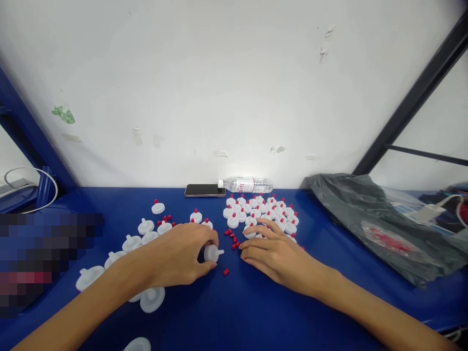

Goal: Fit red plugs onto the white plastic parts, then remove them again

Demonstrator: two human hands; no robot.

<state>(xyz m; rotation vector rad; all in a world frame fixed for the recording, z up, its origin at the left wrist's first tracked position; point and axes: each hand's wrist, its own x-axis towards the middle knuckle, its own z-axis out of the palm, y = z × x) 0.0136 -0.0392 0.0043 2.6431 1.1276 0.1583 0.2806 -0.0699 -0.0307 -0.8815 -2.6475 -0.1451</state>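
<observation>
Between the thumb and fingers of my left hand (179, 253) is a white spouted lid (211, 253), tipped so its bare narrow spout points right. My right hand (276, 253) hovers low over the table with its fingers stretched out and apart. Its fingertips are beside a small cluster of red caps (234, 240); whether they touch one I cannot tell. A lone red cap (225, 272) lies between the hands. Past my right hand stands a group of white lids with red caps on their spouts (233, 222). Bare white lids (152, 299) lie around my left forearm.
A phone (205, 190) and a clear plastic bottle (252, 185) lie at the wall. On the right is a grey plastic bag (365, 219) with a clear packet of red pieces (389, 239) on it. More red caps (165, 218) lie at the left.
</observation>
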